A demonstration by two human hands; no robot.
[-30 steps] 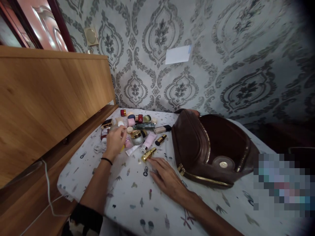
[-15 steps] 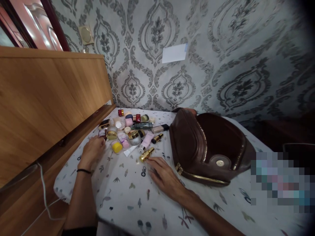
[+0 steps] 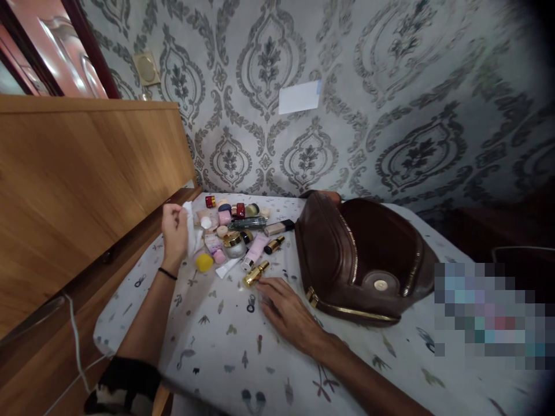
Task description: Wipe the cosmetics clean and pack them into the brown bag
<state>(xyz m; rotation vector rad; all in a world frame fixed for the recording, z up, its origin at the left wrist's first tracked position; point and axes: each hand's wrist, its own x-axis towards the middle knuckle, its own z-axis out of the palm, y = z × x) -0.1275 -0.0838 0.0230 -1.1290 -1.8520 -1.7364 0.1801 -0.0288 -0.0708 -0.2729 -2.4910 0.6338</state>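
Note:
My left hand (image 3: pixel 174 232), with a dark band at the wrist, is raised at the left side of the cosmetics. Its fingers pinch a thin white tissue or cloth (image 3: pixel 191 231) that hangs down and hides part of the pile. Resting on the bed sheet, my right hand (image 3: pixel 284 309) has its fingers stretched out. Their tips lie beside a small gold bottle (image 3: pixel 256 274); whether they touch it I cannot tell. Around these are a yellow-capped jar (image 3: pixel 204 263), a pale pink tube (image 3: pixel 255 252), a gold-lidded jar (image 3: pixel 235 245) and a small black-and-gold bottle (image 3: pixel 274 245).
A brown leather bag (image 3: pixel 325 254) stands unzipped to the right of the cosmetics. A wooden board (image 3: pixel 95 167) borders the left side, with a white cable (image 3: pixel 74 329) below it. Patterned wallpaper (image 3: pixel 269 63) covers the wall behind. A blurred-out patch (image 3: pixel 485 312) lies at the right.
My left hand has lifted up and away from the sheet and now holds the white tissue or cloth. My right hand has stayed in place. The view has shifted slightly.

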